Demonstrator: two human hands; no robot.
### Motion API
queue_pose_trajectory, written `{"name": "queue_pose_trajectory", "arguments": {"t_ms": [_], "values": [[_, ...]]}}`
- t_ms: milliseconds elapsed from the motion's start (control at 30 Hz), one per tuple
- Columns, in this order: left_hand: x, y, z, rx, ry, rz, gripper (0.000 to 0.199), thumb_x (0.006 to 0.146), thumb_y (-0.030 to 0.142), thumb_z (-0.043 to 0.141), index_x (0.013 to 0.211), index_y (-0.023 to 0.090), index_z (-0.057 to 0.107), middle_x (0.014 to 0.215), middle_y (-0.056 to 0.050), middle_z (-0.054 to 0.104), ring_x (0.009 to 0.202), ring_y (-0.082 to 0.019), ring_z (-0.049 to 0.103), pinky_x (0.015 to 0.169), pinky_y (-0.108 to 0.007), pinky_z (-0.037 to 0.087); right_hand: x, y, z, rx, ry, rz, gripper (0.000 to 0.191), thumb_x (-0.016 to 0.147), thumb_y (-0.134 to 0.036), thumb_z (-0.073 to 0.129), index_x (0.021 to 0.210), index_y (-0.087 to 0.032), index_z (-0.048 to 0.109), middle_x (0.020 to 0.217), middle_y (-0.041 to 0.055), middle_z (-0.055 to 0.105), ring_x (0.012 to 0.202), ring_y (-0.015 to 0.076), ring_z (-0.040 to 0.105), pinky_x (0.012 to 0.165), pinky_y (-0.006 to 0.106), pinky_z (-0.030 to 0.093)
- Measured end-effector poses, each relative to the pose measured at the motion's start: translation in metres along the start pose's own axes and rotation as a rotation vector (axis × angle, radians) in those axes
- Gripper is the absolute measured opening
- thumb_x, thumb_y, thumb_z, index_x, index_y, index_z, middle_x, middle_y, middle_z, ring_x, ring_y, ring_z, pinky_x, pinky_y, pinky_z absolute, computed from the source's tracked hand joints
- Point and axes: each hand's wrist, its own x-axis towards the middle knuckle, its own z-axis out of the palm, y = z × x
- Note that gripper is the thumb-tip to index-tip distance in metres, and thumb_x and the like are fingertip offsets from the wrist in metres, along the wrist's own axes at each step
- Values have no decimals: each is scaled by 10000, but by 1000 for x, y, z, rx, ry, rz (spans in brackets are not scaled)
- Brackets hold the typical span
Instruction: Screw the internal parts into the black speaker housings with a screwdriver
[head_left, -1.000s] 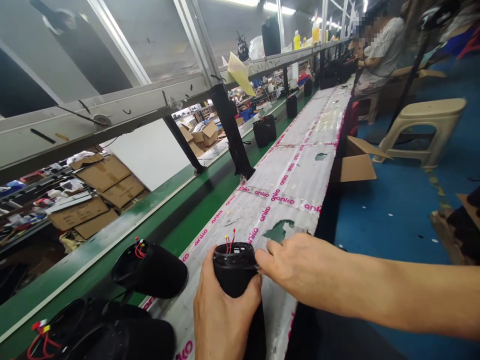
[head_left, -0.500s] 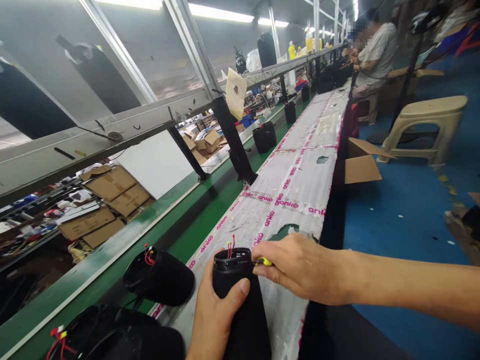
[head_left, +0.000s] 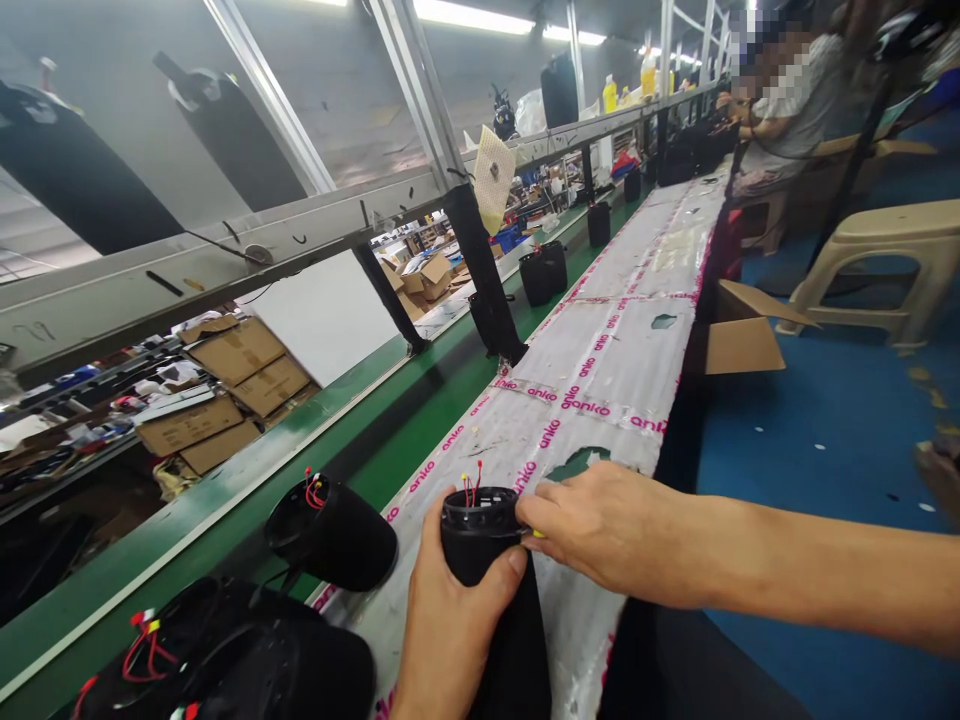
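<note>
A black cylinder point(head_left: 517, 640) stands upright on the plastic-covered bench, its open top showing a black ring and thin red wires with small red and yellow connectors. My left hand point(head_left: 457, 620) is wrapped round its upper part, thumb in front. At the right of the rim is my right hand point(head_left: 592, 520), closed on a small yellow tool point(head_left: 538, 534) that is mostly hidden by the fingers. The tool's tip is at the rim's edge. Another black cylinder point(head_left: 345, 535) with red wires leans at the left.
More black cylinders point(head_left: 300, 665) lie at the lower left. A green conveyor point(head_left: 360, 420) runs along the bench's left side, with cylinders farther along. A metal shelf frame point(head_left: 300, 250) stands above. Right are an open carton point(head_left: 742, 345), a stool point(head_left: 885, 240) and a seated person.
The whole view has shifted slightly, so the scene sits farther right. My right hand has turned a little and less of the yellow tool shows. My left hand keeps its hold.
</note>
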Motion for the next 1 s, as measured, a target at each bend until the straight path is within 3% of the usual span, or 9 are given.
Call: {"name": "queue_pose_trajectory", "arguments": {"t_ms": [133,233,600,867,1000], "values": [[-2,-2,2,14,-22,8,716,754,473,763,1374,225,507,1331,-85,661,1235,-301,608,1088,-469,419,-4,-1,0,-63,-30,-20,133,938,-111,583,954,-210,495,807,-5,627,557,158,548,487,349,119],[-3,-6,6,11,36,8,725,750,458,760,1392,237,505,1330,-83,665,1237,-315,611,1085,-485,423,-6,-3,-1,-78,-83,-12,199,878,-47,585,938,-211,490,819,7,633,567,160,551,477,358,115],[-5,-14,15,154,187,18,787,716,481,757,1418,245,492,1350,-107,647,1245,-349,597,1058,-522,438,-6,-3,1,-69,-82,9,156,894,-72,560,984,-194,524,791,19,630,553,165,520,467,347,109],[-11,3,19,298,197,-19,857,723,492,731,1472,200,433,1410,-161,600,1307,-382,552,1074,-538,409,-5,0,-9,-48,-113,-37,175,848,-54,592,950,-186,538,808,25,635,599,175,560,453,348,140],[-5,0,11,131,122,13,796,720,497,746,1406,179,497,1402,-147,606,1326,-351,536,1136,-510,370,-7,4,2,-6,-77,35,49,984,-140,519,995,-186,531,807,20,667,587,176,594,474,352,148]]}}
